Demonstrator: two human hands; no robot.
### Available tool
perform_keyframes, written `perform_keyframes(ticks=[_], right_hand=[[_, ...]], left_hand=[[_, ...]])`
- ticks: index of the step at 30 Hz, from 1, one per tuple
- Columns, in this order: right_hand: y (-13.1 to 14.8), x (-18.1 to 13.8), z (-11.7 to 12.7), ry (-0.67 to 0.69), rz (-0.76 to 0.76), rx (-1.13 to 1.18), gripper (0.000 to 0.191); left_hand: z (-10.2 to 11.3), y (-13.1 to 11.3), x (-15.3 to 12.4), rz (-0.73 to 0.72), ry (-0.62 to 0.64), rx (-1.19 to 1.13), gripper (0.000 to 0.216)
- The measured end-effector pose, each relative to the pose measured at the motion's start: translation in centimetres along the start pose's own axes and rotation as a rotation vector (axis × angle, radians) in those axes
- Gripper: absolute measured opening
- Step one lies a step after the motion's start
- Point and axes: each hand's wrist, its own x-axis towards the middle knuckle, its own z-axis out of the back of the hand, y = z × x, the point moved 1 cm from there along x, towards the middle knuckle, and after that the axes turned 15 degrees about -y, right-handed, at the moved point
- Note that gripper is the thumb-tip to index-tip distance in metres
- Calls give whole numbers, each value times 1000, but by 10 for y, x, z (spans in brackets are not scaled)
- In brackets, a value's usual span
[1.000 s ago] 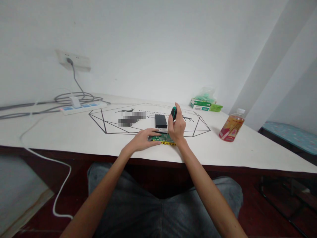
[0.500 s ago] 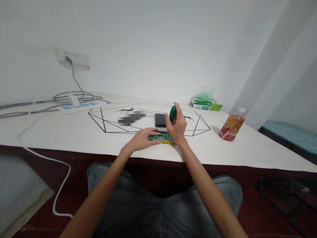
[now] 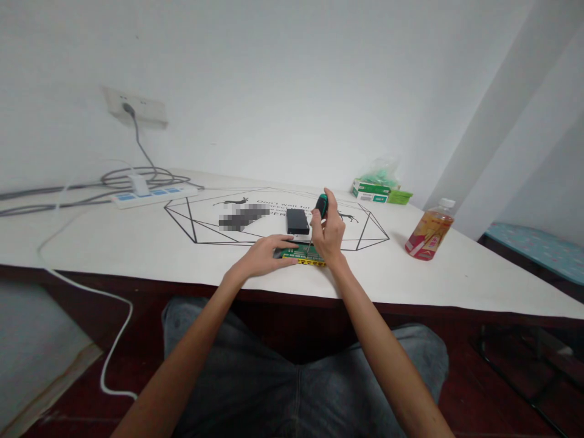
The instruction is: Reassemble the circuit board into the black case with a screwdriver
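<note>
A green circuit board (image 3: 301, 250) with a yellow strip along its near edge lies on the table in front of me. My left hand (image 3: 264, 254) grips its left end, thumb at the near side and fingers over the far side. In my right hand (image 3: 329, 231) is a screwdriver (image 3: 322, 207) with a green and black handle, held tilted, its thin shaft pointing down at the board. The tip is too small to make out. Just behind the board sits a black box (image 3: 297, 221) with a pale front edge.
A drink bottle (image 3: 429, 230) stands to the right on the white table (image 3: 365, 277). Green and white boxes (image 3: 374, 190) with a plastic bag are at the back right. At the left lie a power strip (image 3: 155, 196) and coiled grey cable (image 3: 123, 176); a white cord hangs over the front edge.
The right hand's fingers have shifted on the screwdriver handle, which has turned slightly and leans a little more to the right. The left hand stays on the circuit board.
</note>
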Motion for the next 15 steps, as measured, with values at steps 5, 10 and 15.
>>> perform_keyframes(ticks=[5,10,15], right_hand=[[-1,0,1,-63,-15,-29,61],[1,-1,2,-30,46,-20,52],[0,-2,1,-69,1,-69,66]], left_hand=[[0,-1,0,-7,3,-6,43],[0,0,1,0,9,8,44],[-1,2,1,-10,16,-8,43]])
